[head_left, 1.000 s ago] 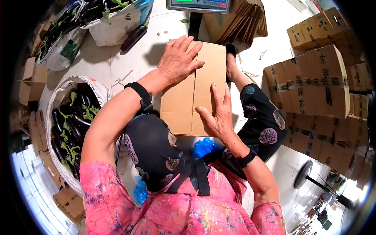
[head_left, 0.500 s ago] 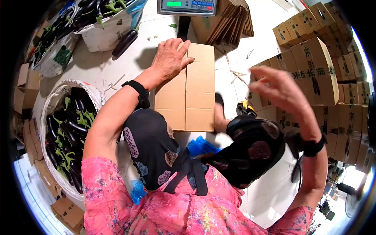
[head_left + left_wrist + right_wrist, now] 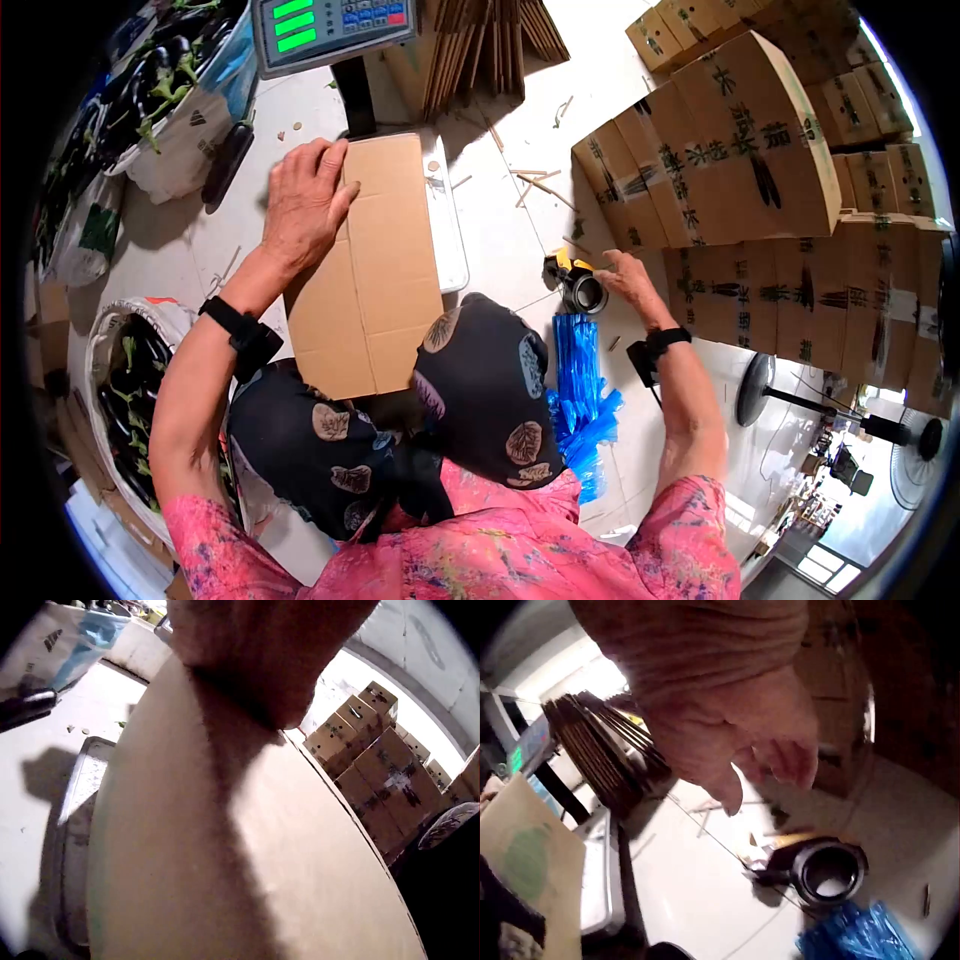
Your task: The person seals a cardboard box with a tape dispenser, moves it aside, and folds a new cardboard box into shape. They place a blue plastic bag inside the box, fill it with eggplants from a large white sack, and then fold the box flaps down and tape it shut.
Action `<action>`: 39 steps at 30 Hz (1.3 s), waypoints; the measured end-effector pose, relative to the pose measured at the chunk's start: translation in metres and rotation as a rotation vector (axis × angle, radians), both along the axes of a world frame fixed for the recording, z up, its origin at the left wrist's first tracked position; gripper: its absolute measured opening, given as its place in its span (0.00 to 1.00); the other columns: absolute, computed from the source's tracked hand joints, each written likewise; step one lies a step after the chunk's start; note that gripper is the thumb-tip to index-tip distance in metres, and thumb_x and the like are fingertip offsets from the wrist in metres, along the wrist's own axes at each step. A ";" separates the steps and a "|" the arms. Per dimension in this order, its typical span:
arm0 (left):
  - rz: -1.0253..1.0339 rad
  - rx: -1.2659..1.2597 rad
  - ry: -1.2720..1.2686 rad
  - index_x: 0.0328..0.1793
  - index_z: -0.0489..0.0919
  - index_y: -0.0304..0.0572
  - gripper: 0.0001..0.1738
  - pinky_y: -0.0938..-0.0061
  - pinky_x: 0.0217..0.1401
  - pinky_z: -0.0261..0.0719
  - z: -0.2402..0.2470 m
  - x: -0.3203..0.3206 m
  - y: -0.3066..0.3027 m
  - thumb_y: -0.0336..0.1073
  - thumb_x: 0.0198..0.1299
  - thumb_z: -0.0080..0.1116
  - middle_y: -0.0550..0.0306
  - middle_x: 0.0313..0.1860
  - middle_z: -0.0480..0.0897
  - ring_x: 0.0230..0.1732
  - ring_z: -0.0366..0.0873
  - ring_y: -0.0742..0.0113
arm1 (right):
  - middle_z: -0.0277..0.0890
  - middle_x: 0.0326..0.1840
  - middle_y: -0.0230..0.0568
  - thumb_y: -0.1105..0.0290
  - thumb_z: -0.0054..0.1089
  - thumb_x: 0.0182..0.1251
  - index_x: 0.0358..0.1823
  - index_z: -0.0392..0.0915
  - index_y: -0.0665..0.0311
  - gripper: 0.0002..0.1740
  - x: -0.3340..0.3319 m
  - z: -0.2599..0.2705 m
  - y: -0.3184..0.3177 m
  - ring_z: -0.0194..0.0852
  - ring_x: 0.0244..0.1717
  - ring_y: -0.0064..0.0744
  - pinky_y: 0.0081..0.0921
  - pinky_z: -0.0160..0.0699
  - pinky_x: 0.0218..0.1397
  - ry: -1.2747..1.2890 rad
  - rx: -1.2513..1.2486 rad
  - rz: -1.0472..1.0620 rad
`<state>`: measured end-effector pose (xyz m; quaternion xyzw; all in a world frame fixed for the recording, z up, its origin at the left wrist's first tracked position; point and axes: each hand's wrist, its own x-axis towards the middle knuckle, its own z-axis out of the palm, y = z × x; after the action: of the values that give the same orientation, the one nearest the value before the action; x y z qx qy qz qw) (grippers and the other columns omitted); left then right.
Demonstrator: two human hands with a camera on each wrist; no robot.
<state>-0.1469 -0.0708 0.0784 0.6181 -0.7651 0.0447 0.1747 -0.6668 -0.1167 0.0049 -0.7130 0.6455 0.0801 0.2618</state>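
A closed cardboard carton (image 3: 385, 260) stands on the scale's platform (image 3: 452, 250), close in front of the person's knees. My left hand (image 3: 303, 200) rests on its far left edge, thumb laid over the top flap; in the left wrist view the carton (image 3: 172, 847) fills most of the picture below the hand. Out to the right, my right hand (image 3: 636, 285) is beside a tape dispenser (image 3: 582, 290) on the floor, its fingers loosely bent and holding nothing. The right wrist view has the hand (image 3: 735, 727) above the tape dispenser (image 3: 825, 874), with floor visible between them.
The scale's lit display (image 3: 335, 30) stands beyond the carton, beside folded cardboard sheets (image 3: 490, 55). Stacked printed cartons (image 3: 720, 150) rise at the right. Blue plastic strips (image 3: 578, 370) lie near the right knee. Sacks of eggplants (image 3: 125, 400) line the left; a floor fan (image 3: 757, 390) stands right.
My right hand has left the carton's top and swung out right, then down beside the tape dispenser. My left hand has stayed on the carton. The head view has turned toward the right.
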 end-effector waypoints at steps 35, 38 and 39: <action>0.036 -0.115 0.056 0.67 0.71 0.35 0.29 0.57 0.62 0.65 0.001 -0.003 0.001 0.40 0.62 0.61 0.46 0.57 0.73 0.59 0.69 0.49 | 0.73 0.66 0.49 0.65 0.60 0.69 0.70 0.66 0.70 0.30 0.125 0.114 0.034 0.77 0.63 0.43 0.42 0.78 0.67 -1.613 0.021 -0.581; 0.032 -0.089 0.085 0.66 0.71 0.36 0.29 0.56 0.63 0.65 0.005 -0.003 0.002 0.43 0.63 0.61 0.45 0.59 0.72 0.62 0.68 0.48 | 0.79 0.55 0.44 0.69 0.64 0.60 0.66 0.67 0.68 0.32 0.160 0.149 -0.001 0.81 0.51 0.35 0.34 0.82 0.56 -1.486 0.155 -0.397; 0.034 -0.086 0.091 0.66 0.71 0.36 0.29 0.55 0.64 0.65 0.005 -0.002 0.002 0.44 0.63 0.62 0.45 0.60 0.71 0.63 0.67 0.48 | 0.79 0.53 0.42 0.69 0.65 0.57 0.65 0.67 0.68 0.32 0.187 0.166 0.000 0.81 0.49 0.33 0.32 0.82 0.54 -1.383 0.057 -0.327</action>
<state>-0.1490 -0.0684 0.0834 0.6245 -0.7431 0.0525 0.2347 -0.4797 -0.1167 0.1704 -0.4874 0.4278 -0.4141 0.6387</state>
